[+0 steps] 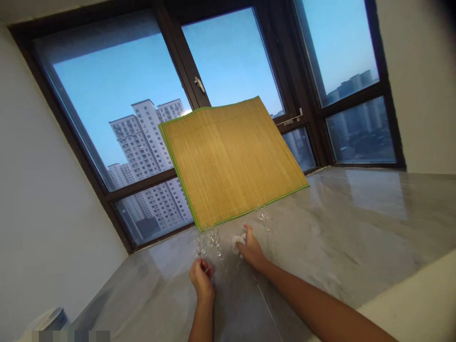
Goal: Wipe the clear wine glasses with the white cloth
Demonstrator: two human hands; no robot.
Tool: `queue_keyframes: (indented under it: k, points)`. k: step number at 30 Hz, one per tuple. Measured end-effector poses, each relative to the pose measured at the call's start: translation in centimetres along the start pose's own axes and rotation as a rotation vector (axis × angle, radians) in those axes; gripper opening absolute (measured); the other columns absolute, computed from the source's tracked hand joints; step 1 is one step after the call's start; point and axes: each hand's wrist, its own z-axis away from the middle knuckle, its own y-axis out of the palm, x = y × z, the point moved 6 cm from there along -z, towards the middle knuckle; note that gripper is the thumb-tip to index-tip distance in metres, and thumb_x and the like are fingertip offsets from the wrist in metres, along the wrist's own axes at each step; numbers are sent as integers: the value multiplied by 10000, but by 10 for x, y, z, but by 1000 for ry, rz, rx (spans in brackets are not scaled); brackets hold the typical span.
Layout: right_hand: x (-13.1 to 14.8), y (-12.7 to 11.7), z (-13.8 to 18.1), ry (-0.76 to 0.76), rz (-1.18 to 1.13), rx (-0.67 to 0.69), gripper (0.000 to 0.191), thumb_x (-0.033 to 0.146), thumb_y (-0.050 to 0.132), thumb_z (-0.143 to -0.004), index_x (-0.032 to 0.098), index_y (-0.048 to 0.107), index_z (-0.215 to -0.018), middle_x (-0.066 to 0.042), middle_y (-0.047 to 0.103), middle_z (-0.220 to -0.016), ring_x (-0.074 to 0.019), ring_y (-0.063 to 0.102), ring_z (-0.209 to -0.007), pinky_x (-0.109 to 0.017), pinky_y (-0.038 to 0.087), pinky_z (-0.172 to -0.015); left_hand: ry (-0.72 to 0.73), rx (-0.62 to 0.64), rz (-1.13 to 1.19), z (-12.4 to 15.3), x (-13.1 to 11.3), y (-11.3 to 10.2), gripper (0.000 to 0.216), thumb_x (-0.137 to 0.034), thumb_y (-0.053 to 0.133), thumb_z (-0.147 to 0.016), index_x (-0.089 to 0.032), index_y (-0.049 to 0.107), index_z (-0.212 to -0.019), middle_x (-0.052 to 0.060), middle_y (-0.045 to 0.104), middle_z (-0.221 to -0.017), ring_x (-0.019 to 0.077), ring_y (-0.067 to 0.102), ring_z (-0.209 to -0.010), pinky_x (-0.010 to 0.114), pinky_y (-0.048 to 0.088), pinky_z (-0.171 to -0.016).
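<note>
On the grey sill (317, 232), the right hand (253, 252) is holding a crumpled white cloth (238, 243), which is sitting at the thumb and bulging out to the left of the grip. The left hand (201, 279) is curling its fingers inward; whether it is gripping anything, I cannot tell. Clear pieces (213, 242) are standing or lying, too blurred to say which, just beyond the left fingers, and another clear piece (262, 217) is resting beyond the right hand. Behind them all, a green-edged mat (235, 166) is leaning towards the window (228, 52).
</note>
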Motion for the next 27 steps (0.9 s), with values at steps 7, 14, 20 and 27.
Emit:
queue_keyframes:
  k: [7,14,20,27]
  points:
    - [0,-7,-2,6,-5,-3,727,259,532,-735,173,264,-1405,64,537,-677,-146,560,-582,-229,401,-568,169,-209,-95,-9,-17,-24,458,-289,666,-709,-267,466,-1121,-68,532,-830,78,520,-532,205,381,-495]
    - [-2,-10,-4,27,4,-10,707,276,524,-738,168,285,-1394,32,573,-746,-165,600,-658,-239,438,-606,16,-1,48,-13,-6,-4,472,-156,652,-696,-285,408,-1079,-13,611,-925,193,712,-862,287,547,-714]
    - [-3,-9,-4,34,55,2,688,238,511,-745,168,287,-1392,23,590,-767,-172,616,-727,-245,454,-661,-68,78,152,-11,0,2,256,-228,657,-775,-259,481,-958,-18,616,-851,151,688,-802,321,563,-799]
    - [2,-9,-2,0,42,13,649,222,532,-728,171,355,-1351,35,557,-730,-178,584,-708,-266,433,-662,183,13,-205,0,-8,6,458,-488,705,-737,-229,546,-1079,-52,528,-771,94,537,-586,244,504,-573]
